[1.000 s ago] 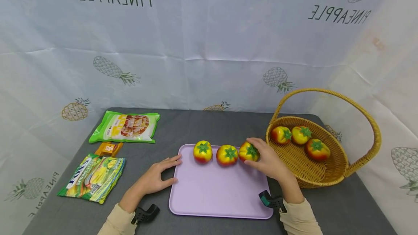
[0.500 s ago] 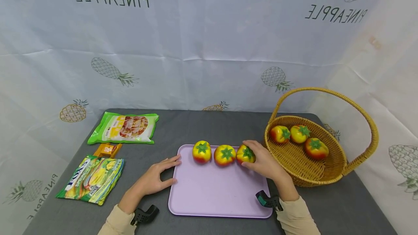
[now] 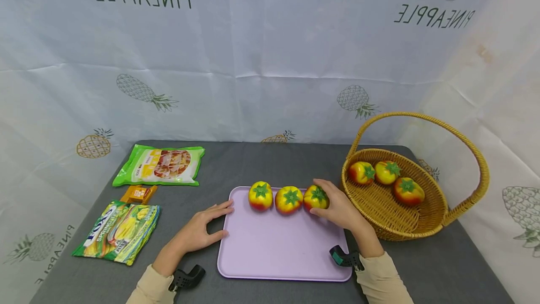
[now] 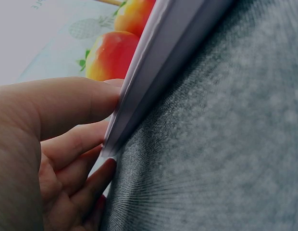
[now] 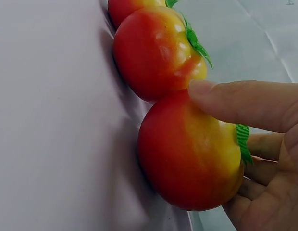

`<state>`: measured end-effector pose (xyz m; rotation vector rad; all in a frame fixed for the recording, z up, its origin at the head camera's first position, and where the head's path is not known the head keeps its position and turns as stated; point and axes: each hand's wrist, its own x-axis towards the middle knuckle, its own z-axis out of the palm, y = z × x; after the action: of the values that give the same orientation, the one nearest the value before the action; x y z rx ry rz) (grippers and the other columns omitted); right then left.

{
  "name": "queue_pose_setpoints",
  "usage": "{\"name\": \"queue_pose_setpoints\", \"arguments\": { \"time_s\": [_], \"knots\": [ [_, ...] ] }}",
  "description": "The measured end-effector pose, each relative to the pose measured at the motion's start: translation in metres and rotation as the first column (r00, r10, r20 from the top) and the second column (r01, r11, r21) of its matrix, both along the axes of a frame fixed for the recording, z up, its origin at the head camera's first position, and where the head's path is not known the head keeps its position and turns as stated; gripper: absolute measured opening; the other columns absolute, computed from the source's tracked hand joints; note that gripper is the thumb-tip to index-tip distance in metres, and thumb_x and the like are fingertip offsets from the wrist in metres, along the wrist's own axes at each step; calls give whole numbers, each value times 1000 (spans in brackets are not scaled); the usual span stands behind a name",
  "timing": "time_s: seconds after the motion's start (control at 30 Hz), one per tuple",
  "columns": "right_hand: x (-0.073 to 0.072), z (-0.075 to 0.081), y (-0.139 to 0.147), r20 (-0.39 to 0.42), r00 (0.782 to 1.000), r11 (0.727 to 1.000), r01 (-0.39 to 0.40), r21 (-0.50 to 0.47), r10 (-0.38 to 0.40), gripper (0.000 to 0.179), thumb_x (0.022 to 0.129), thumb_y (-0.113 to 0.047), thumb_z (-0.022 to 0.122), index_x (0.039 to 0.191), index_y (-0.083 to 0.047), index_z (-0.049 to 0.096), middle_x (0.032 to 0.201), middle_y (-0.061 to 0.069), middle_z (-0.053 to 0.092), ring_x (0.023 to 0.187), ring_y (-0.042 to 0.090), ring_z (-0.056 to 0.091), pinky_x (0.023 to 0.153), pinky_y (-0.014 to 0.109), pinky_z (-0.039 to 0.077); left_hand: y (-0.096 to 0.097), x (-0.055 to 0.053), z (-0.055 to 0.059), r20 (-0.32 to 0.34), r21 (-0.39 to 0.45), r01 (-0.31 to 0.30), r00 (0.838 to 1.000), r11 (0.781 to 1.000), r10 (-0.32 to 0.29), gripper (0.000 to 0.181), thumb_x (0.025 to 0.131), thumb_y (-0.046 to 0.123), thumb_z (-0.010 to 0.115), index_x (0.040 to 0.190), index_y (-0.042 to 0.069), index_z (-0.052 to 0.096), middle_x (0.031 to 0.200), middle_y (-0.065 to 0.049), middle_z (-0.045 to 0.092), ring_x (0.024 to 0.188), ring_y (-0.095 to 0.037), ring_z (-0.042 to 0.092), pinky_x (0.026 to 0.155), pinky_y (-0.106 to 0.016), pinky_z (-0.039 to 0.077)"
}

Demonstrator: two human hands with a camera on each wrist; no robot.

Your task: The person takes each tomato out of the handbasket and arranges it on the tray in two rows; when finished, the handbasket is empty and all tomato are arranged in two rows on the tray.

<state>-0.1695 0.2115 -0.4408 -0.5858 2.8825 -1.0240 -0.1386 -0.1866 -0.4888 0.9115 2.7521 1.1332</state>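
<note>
Three red-and-yellow toy persimmons with green leafy tops stand in a row along the far side of a lilac tray (image 3: 284, 252). My right hand (image 3: 343, 208) holds the rightmost persimmon (image 3: 314, 199), thumb on the near side and fingers round the back. In the right wrist view that persimmon (image 5: 187, 154) sits against the middle persimmon (image 5: 156, 53). The left persimmon (image 3: 260, 196) stands slightly apart from the middle one in the head view. My left hand (image 3: 200, 229) rests at the tray's left edge, its fingertips and thumb touching the rim (image 4: 132, 96).
A wicker basket (image 3: 394, 222) with a tall handle stands right of the tray and holds three more persimmons (image 3: 408, 192). On the left lie a green-edged food bag (image 3: 162, 165), a small orange packet (image 3: 139, 194) and a green-and-yellow packet (image 3: 120, 231).
My right hand has slid the rightmost persimmon a little left, and the middle one has shifted left with it. My left hand has stayed at the tray's edge.
</note>
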Motion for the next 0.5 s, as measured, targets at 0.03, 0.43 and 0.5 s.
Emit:
{"name": "queue_pose_setpoints", "arguments": {
  "time_s": [0.03,0.43,0.5],
  "knots": [
    [0,0,0,0,1000,1000,-2,-7,2,79,77,-26,78,142,-2,39,142,19,43,123,38,49,101,56,40,0,0,0,2,1,1,1000,1000,-1,52,84,30,70,133,19,56,147,1,45,133,-31,43,103,-59,36],
    [-1,2,3,2,1000,998,16,-53,-16,81,78,-26,77,144,-3,36,145,21,39,128,40,44,103,58,37,0,-1,0,-1,-7,4,1000,1000,-4,52,83,30,70,133,19,57,146,0,45,133,-31,44,104,-59,35],
    [1,6,3,1,1000,998,15,-59,-15,81,79,-26,77,144,-4,36,145,20,39,130,40,42,104,59,36,0,-1,0,0,-3,6,1000,1000,-6,53,83,30,71,133,19,57,146,-1,45,133,-31,44,104,-59,35]
  ]
}}
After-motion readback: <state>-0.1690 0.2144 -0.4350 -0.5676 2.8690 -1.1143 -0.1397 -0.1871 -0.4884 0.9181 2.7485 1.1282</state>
